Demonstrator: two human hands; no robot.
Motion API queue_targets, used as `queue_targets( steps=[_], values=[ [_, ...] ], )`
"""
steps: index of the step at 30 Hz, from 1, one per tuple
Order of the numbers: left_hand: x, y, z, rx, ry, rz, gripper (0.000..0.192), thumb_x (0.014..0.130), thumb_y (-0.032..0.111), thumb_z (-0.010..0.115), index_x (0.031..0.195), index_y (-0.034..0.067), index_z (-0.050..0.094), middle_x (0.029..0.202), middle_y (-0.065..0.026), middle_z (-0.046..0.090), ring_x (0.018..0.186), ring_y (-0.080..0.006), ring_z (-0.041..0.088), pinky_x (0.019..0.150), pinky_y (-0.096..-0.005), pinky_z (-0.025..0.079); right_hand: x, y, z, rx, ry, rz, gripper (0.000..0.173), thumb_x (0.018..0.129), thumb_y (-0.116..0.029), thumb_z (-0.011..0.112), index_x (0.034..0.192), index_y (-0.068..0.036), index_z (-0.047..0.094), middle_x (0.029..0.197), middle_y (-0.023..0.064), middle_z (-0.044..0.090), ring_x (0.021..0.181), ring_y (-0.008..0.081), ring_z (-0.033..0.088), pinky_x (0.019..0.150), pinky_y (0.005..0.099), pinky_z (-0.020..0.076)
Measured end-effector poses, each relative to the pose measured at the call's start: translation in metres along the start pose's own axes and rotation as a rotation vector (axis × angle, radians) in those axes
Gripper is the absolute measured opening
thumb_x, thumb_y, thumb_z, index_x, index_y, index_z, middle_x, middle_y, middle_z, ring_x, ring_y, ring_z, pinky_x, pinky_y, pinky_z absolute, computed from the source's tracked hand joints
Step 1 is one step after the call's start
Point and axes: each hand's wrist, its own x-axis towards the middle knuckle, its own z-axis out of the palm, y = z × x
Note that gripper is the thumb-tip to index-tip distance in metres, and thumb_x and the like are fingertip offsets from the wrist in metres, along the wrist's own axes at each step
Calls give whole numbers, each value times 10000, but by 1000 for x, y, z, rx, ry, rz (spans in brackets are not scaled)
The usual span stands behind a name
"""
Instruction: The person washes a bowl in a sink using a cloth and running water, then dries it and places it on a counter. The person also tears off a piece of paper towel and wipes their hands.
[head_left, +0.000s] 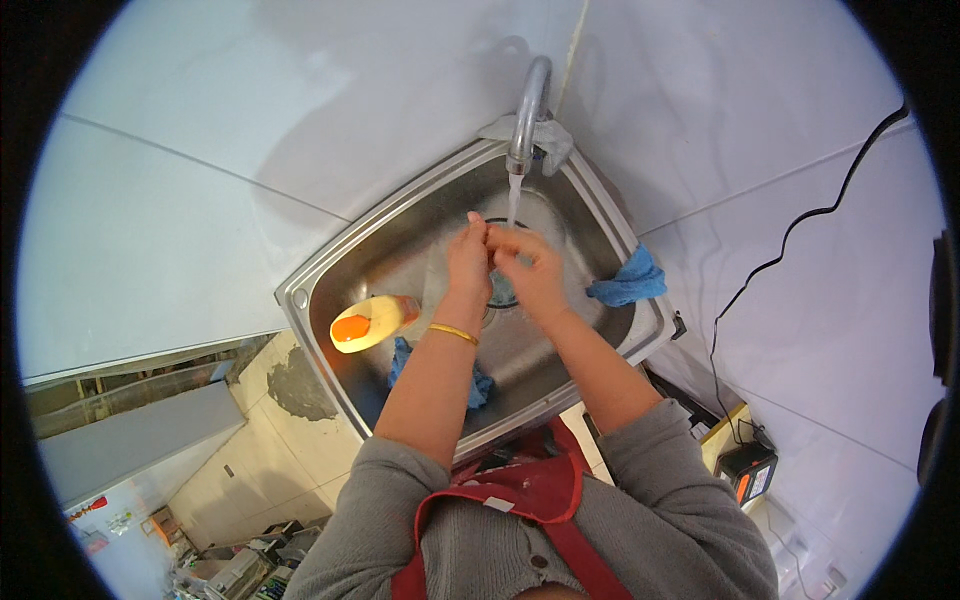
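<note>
My left hand (469, 259) and my right hand (534, 271) meet over a stainless steel sink (525, 375). The right fingers touch the left hand's fingers and look slightly blurred. Whether anything small is between them cannot be made out. A yellow bangle (454, 333) circles my left wrist. Just beyond the hands, running water (514, 199) falls from a curved metal faucet (531, 97). Beneath them, partly hidden, is a round dark-rimmed object (504, 291) in the basin. A yellow bottle with an orange patch (379, 319) lies left of my left forearm.
One blue cloth (634, 279) drapes over the sink's right rim; another blue cloth (480, 388) lies partly under my left forearm. A grey cloth (555, 142) wraps the faucet base. White wall panels (187, 90) enclose the corner. A black cable (795, 221) runs down the right wall.
</note>
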Motion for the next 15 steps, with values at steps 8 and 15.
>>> queue_targets(
  steps=[8, 15],
  values=[
    [1, 2, 7, -505, -378, -273, 463, 945, 421, 423, 965, -14, 578, 1032, -195, 624, 712, -187, 579, 671, -322, 504, 17, 10, 23, 632, 264, 630, 234, 887, -216, 488, 1016, -31, 553, 931, 110, 579, 884, 268, 553, 781, 404, 427],
    [-15, 3, 27, -412, -432, -126, 410, 939, 387, 445, 1075, 14, 548, 1099, -157, 591, 977, -247, 563, 864, -334, 454, 34, 44, 17, -495, -153, 372, 326, 897, -283, 467, 1084, -19, 498, 1010, 158, 505, 950, 345, 479, 828, 480, 362]
  ],
)
